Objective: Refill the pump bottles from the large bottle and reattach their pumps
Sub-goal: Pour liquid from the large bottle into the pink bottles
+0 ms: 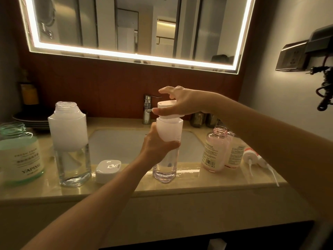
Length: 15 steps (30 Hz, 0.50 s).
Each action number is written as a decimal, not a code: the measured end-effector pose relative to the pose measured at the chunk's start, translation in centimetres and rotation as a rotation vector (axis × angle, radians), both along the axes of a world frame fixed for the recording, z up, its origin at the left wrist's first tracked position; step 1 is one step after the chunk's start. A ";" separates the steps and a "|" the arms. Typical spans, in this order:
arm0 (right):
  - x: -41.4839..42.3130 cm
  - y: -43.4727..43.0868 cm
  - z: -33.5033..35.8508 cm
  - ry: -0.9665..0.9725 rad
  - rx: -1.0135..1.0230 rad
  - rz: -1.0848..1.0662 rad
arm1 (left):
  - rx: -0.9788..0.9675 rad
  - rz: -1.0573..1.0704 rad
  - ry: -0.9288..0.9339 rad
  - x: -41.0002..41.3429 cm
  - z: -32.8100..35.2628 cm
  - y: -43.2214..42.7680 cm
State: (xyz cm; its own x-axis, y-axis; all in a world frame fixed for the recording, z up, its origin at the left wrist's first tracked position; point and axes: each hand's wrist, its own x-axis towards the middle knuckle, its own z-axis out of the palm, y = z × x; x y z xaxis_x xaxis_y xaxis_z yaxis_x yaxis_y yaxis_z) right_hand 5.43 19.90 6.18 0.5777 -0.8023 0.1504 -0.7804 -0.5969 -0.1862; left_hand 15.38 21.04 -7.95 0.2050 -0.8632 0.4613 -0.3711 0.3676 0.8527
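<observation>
Left grip [158, 147] clamps the clear pump bottle [164, 168] on the tabletop [180, 184]; right grip [182, 103] pinches its white pump [169, 114]. Reattachment seems underway; tightening likely follows.

There is one view only, from the person's head. It looks forward and somewhat down, across the counter [198, 188] and sink [115, 145] toward the mirror [137, 24] on the wall. It is near: the left hand [158, 147] and right hand [182, 103] meet at the bottle [166, 165] and pump [169, 110] in mid-frame. The wide lens bends the edges.
</observation>
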 end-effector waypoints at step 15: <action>0.7 0.4 0.4 -0.052 0.075 -0.028 | 0.006 0.001 -0.004 -0.1 -0.1 0.0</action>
